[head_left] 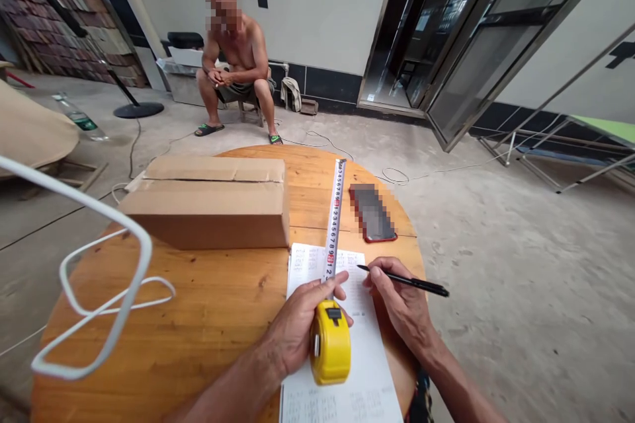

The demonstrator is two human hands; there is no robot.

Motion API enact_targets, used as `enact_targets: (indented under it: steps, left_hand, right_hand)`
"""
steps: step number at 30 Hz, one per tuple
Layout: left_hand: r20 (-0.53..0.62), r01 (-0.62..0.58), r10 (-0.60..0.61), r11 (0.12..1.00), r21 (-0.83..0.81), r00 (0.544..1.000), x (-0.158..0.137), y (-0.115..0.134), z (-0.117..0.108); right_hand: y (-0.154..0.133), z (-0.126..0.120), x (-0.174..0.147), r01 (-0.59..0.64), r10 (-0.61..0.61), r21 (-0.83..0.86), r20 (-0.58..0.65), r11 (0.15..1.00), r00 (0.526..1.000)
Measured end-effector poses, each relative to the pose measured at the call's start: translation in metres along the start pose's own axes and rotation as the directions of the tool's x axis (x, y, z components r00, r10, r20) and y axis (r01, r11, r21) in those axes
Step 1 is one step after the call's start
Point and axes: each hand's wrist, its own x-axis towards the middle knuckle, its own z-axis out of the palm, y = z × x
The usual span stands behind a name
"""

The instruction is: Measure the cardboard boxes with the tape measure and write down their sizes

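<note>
My left hand (302, 317) is closed around a yellow tape measure (332, 347). Its white blade (335, 215) is drawn out and points away from me over the table, past the paper's far edge. Between the thumb and fingers of my right hand (404, 301) is a black pen (414, 281), its tip pointing left just over the paper. Under both the tape and my left hand lies white paper (364, 363) with rows of handwriting. A closed cardboard box (208, 211) stands to the left of the blade.
The round wooden table (223, 297) also carries a red-edged phone (373, 211) at the right. A white cable (141, 258) loops across the left side. Beyond the table a person (238, 59) sits on a low stool. A bottle (82, 120) and a stand base (139, 109) are at the left.
</note>
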Motion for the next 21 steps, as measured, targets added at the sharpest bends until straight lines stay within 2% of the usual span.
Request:
enact_targets:
  steps: [4, 14, 21]
  left_hand:
    - [-0.009, 0.030, -0.030, 1.000, 0.007, 1.000, -0.001, 0.002, 0.001]
    - [-0.033, 0.055, -0.055, 0.998, 0.013, 0.998, -0.002, 0.003, 0.003]
    - [0.001, 0.036, -0.036, 0.999, 0.019, 0.999, -0.001, 0.002, 0.000]
  right_hand:
    - [0.006, 0.007, 0.004, 0.031, -0.031, -0.101, 0.005, 0.994, 1.000]
    - [0.013, 0.010, 0.006, 0.030, -0.027, -0.138, 0.029, 0.990, 0.999]
    - [0.010, 0.012, 0.008, 0.089, -0.082, -0.159, 0.051, 0.983, 0.995]
